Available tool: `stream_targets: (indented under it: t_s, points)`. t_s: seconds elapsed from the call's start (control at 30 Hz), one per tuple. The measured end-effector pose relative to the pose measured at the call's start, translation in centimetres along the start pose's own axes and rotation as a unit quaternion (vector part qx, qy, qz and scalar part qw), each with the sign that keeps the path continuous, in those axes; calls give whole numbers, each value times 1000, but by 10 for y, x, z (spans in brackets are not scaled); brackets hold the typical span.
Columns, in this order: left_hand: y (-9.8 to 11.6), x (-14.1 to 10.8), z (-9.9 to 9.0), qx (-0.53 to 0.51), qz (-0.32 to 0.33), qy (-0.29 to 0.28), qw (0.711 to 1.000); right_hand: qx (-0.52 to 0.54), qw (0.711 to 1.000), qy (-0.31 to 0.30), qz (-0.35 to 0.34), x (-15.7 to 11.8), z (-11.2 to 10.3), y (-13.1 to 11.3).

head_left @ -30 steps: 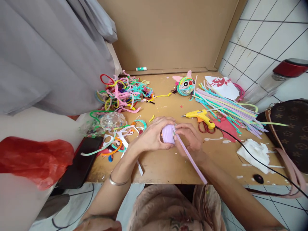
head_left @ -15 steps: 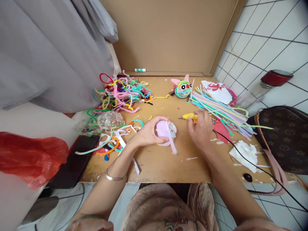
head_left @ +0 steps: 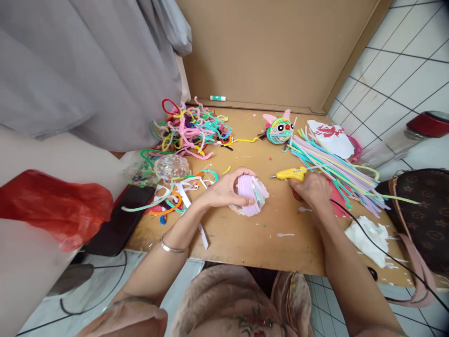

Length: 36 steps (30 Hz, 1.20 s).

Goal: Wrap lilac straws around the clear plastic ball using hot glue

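My left hand (head_left: 229,189) is wrapped round the left side of a clear ball (head_left: 260,193) banded with lilac pipe cleaner (head_left: 247,188), low over the middle of the table. To its right, my right hand (head_left: 312,189) grips a yellow glue gun (head_left: 291,174) by its handle, the nozzle pointing left toward the ball without touching it. A black cord runs from beneath that hand to the lower right. Farther back sits a decorated ball (head_left: 279,130) with pink ears, eyes and a red nose.
Tangled pipe cleaners (head_left: 192,128) and a clear ball (head_left: 171,166) lie left. Straight pipe cleaners (head_left: 340,166), white tissue (head_left: 368,238) and a brown bag (head_left: 417,215) are right. A glue stick (head_left: 218,98) lies at the back, a black phone (head_left: 121,220) at left.
My right hand has closed round the glue gun's handle, and the gun shows more fully. The ball has turned, so the loose lilac end no longer hangs down. The camera view has shifted.
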<state>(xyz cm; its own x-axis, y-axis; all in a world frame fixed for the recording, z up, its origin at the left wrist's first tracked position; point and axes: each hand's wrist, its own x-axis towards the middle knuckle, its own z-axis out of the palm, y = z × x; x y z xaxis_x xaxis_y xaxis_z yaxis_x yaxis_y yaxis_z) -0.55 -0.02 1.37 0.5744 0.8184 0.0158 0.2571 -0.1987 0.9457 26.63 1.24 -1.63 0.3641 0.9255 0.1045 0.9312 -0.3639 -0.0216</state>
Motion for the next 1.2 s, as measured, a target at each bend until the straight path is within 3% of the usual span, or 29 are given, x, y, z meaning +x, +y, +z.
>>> stream_targets:
  t_s: [0.13,0.23,0.33,0.47,0.77,1.2]
  points:
    - [-2,1,0,-6,-3,-2,1000,50,998,40,-5,-3,-2,6]
    - [-3,1,0,-25,-10,3,1000,117,985,123,20,-9,-8,6]
    - [-4,2,1,-40,4,10,999,195,961,191,-48,-17,-16,3]
    - [-7,3,1,-44,-11,10,999,277,920,233,-149,-29,-21,-3]
    - [-4,2,2,-48,2,5,999,305,880,296,-213,-36,-18,-8]
    - [-5,3,2,-51,7,2,999,303,869,303,-246,-36,-17,-8]
